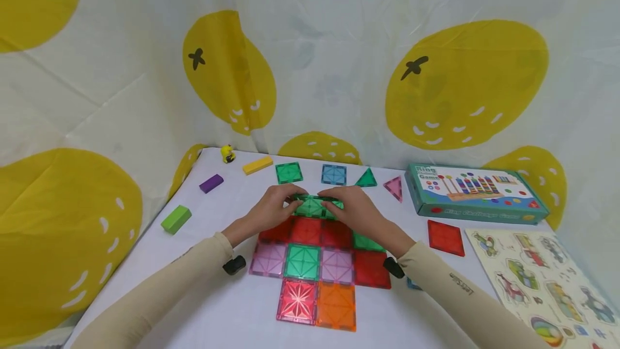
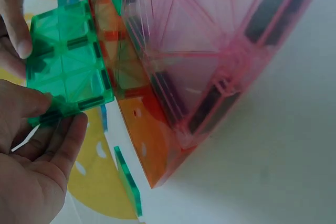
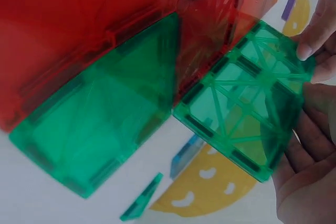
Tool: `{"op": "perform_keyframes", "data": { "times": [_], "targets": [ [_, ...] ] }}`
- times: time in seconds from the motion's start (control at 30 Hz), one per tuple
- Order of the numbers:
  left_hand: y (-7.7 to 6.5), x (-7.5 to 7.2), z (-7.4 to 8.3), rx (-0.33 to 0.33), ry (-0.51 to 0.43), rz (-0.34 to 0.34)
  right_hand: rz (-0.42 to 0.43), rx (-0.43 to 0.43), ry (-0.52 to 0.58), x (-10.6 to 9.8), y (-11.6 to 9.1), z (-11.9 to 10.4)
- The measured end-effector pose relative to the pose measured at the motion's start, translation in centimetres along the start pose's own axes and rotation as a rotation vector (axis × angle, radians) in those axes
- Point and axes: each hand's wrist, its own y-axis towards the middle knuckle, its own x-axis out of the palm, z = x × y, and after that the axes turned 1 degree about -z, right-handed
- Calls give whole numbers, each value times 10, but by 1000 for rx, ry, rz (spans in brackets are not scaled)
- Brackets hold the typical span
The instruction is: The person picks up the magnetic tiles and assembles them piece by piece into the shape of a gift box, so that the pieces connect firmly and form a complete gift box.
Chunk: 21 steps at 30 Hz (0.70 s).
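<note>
Both hands pinch a translucent green rectangular magnetic tile piece (image 1: 311, 208), marked as two squares side by side. My left hand (image 1: 271, 206) grips its left end between thumb and fingers; the right hand (image 1: 358, 210) holds the other end. The piece stands tilted at the far edge of a flat sheet of joined magnetic tiles. In that sheet are red tiles (image 1: 306, 231), pink tiles (image 1: 269, 259), a green tile (image 1: 302, 262), a red star-patterned tile (image 1: 297, 300) and an orange tile (image 1: 336, 306). The right wrist view shows the piece's near corner close to a red tile (image 3: 202, 51).
Behind lie a green square tile (image 1: 289, 172), a blue tile (image 1: 334, 174) and green and pink triangles (image 1: 394, 188). Coloured blocks (image 1: 176, 219) and a yellow figurine (image 1: 227, 153) sit left. Rightward are a game box (image 1: 477, 193), a loose red tile (image 1: 445, 237) and a picture board (image 1: 537, 279).
</note>
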Motion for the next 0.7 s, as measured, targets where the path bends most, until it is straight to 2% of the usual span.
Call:
{"op": "perform_keyframes", "data": {
  "times": [0.07,0.17,0.37,0.57,0.7],
  "targets": [
    [-2,0,1,-36,-15,9,-7,30,25,2,1,3],
    [-13,0,3,-113,-20,38,-9,58,50,4,-1,5],
    [-50,-9,8,-284,0,95,-16,75,77,4,0,6],
    [-86,-15,11,-446,91,95,-24,86,83,8,2,7],
    [-102,-15,15,-471,122,94,-23,82,76,10,3,8]
  ]
}}
